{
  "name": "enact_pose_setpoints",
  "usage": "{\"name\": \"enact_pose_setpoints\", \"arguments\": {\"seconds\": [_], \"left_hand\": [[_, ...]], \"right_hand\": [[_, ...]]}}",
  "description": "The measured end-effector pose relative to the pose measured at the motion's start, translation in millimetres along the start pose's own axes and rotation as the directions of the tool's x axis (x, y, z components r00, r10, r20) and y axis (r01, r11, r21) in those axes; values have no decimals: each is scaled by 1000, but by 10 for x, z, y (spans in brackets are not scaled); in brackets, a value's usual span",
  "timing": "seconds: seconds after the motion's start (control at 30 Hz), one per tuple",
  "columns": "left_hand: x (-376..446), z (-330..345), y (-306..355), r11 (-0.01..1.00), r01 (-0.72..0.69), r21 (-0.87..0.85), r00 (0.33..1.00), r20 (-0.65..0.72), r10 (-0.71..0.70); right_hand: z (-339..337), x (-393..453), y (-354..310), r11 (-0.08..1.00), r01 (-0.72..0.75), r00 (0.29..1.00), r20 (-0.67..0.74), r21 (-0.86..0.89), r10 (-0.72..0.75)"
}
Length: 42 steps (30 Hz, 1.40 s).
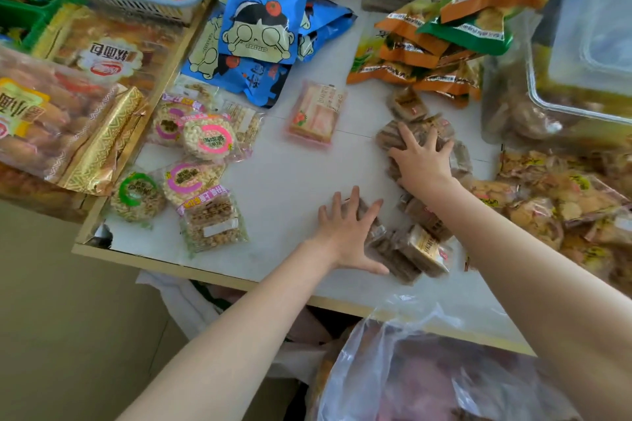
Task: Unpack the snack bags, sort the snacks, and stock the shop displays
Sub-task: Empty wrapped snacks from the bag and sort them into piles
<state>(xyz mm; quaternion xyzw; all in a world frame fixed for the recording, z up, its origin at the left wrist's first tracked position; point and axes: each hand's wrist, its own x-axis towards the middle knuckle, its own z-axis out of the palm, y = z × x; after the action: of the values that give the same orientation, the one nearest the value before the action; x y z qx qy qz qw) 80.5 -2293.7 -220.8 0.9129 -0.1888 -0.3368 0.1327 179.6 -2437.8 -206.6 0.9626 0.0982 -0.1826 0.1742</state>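
Head view: both hands are laid flat, fingers spread and straight, on a scatter of small brown wrapped snack packets (415, 215) at the near right of the white table (294, 181); the left hand (349, 232) is pressed on the nearer packets by the table edge, the right hand (422, 161) on the farther ones, the two hands apart; nothing is gripped by either.

The step in hand is judged to be the gathering of these brown packets into one heap; it is best done with palms kept flat and swept toward each other, so that the slippery wrappers are herded and not lifted; the packets near the edge should be drawn inward first, lest they be pushed off toward the clear plastic bag (444, 369) below.

Counts, outward: the brown packets are overlapped and partly covered, so only roughly a dozen can be estimated; one pink-wrapped cake (316, 114) is seen alone, far and left of the hands; of the round puffed-grain cakes (208, 140) about five are counted, with two or three square grain bars (213, 222) beside them; four or so blue cartoon bags (263, 17) are stacked at the far side; the orange and green packets (441, 44) at the far right cannot be counted exactly; the pale wrapped biscuits (561, 195) at the right are likewise too heaped to number.
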Motion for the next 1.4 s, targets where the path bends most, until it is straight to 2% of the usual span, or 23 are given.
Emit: {"name": "enact_pose_setpoints", "arguments": {"seconds": [0.07, 0.13, 0.23, 0.27, 0.33, 0.4, 0.47, 0.5, 0.57, 0.63, 0.77, 0.87, 1.03, 1.2, 1.3, 1.4], "left_hand": [[45, 78, 60, 997, -15, 81, 1000, -24, 17], [95, 143, 103, 992, -23, 122, 997, -67, 31], [190, 152, 135, 990, -23, 139, 990, -136, 42], [221, 140, 130, 989, -24, 147, 989, -144, 46], [269, 106, 113, 987, -17, 160, 989, -140, 40], [308, 64, 96, 986, 1, 165, 992, -125, 20], [348, 11, 111, 986, 12, 168, 996, -90, 3], [362, -14, 125, 985, 12, 170, 998, -69, 0], [354, -48, 143, 985, -5, 172, 999, -37, 12], [304, -40, 160, 986, -51, 156, 999, -11, 53], [213, 39, 328, 975, -116, 190, 993, 6, 117], [254, 83, 483, 971, -108, 215, 992, -41, 119], [332, 151, 625, 981, -33, 193, 996, -77, 49], [368, 130, 663, 995, 57, 80, 988, -148, -45], [367, 81, 522, 996, 85, -33, 981, -174, -90], [337, 8, 329, 981, 30, -192, 988, -145, -59]], "right_hand": [[24, -21, 86, 1000, -4, 1000, 10, -8, 4], [31, -41, 189, 998, 59, 998, 25, 3, -59], [-83, -75, 342, 955, 203, 979, -9, 218, -206], [-147, -99, 398, 931, 207, 978, -76, 301, -193], [-246, -166, 571, 894, 134, 976, -211, 427, -45], [-244, -263, 829, 869, -3, 971, -205, 495, 120], [-109, -418, 1097, 881, -151, 977, -68, 449, 202], [3, -505, 1210, 906, -187, 981, 29, 380, 191], [247, -680, 1340, 946, -162, 968, 232, 279, 97], [438, -787, 1380, 949, -117, 939, 343, 294, 9], [595, -866, 1272, 978, -51, 957, 290, 203, -10], [678, -905, 1238, 997, -40, 984, 177, 70, 27], [719, -975, 1400, 992, -87, 986, 136, -95, 99], [689, -987, 1483, 978, -149, 982, 95, -147, 164], [650, -1015, 1479, 967, -139, 974, 149, -215, 173], [544, -1019, 1493, 989, -85, 974, 198, -124, 109]]}}
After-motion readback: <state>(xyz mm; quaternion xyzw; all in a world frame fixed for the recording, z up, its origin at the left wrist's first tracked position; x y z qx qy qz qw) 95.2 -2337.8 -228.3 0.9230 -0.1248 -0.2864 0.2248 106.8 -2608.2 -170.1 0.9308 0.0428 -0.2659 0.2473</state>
